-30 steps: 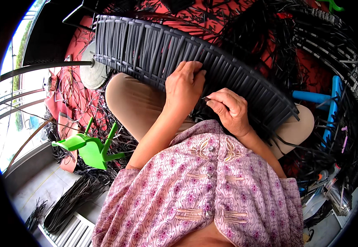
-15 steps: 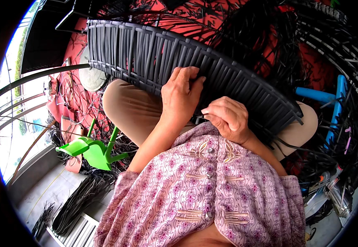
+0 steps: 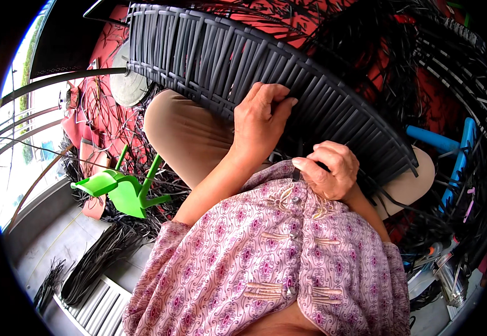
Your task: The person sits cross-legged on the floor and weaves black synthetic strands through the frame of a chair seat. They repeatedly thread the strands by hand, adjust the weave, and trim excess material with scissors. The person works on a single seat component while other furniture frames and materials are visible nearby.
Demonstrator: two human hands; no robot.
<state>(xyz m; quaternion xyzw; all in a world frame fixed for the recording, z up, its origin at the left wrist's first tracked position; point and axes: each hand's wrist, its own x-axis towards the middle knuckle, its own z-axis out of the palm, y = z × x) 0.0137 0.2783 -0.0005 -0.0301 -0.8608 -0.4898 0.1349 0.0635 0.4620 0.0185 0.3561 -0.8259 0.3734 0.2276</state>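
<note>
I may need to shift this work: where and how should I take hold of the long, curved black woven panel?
Probably by the far rim of the panel, coming from opposite the person: that curved edge runs along its length, while the left hand and right hand occupy the nearer side.

Left hand (image 3: pixel 263 123): fingertips curl out of sight over the woven panel (image 3: pixel 221 56); what they grip cannot be told.
Right hand (image 3: pixel 333 171): palm and inner fingers hidden; whether it pinches the dark strip (image 3: pixel 297 175) by the thumb is unclear.
Woven panel, lower edge: partly covered by the left hand.
Right knee (image 3: pixel 417 185): partly under the woven panel.
Grey disc (image 3: pixel 127 87): partly behind the woven panel.
Blue tube (image 3: pixel 467 145): lower end lost among black strips (image 3: pixel 450 221).
Shirt (image 3: pixel 266 252): cut off by the bottom edge.
White slats (image 3: pixel 100 311): partly hidden by a black bundle (image 3: pixel 100 263).
Green piece (image 3: pixel 466 15), upper right: too little shows to tell its kind.
</note>
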